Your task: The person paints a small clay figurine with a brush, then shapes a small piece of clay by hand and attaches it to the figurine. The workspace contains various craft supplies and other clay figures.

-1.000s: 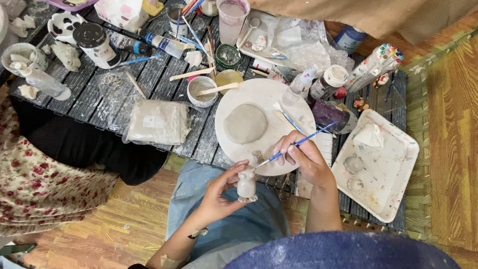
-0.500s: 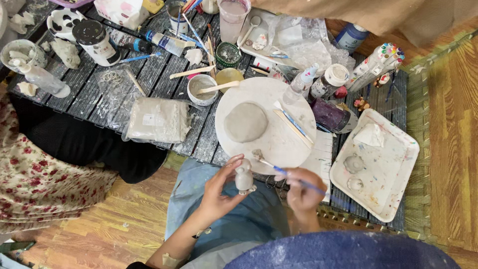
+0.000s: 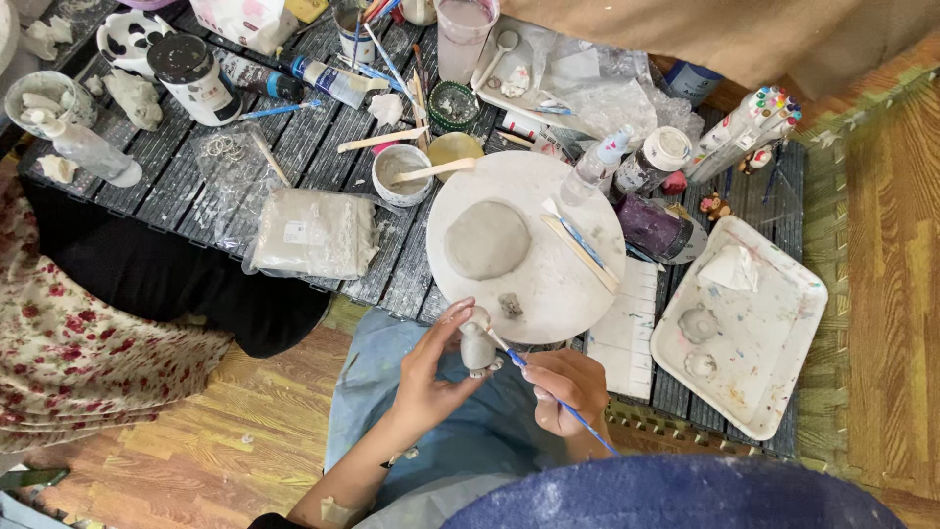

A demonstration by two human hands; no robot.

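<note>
left hand [image 3: 426, 377] gripping clay figure [image 3: 479, 345]; right hand [image 3: 566, 388] pinching blue brush [image 3: 548, 392]; tip seemingly touching figure

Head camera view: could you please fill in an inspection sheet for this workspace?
Surface: low dark slatted table, crowded.
Job's things: small grey clay figure; blue-handled brush touching it.
Clutter: round white board bearing a clay disc; bagged clay; white tray; jars and bottles.
Grippers: left hand holds the figure; right hand holds the brush.
Cables: nothing seen.
Surroundings: wooden floor; floral fabric.
</note>
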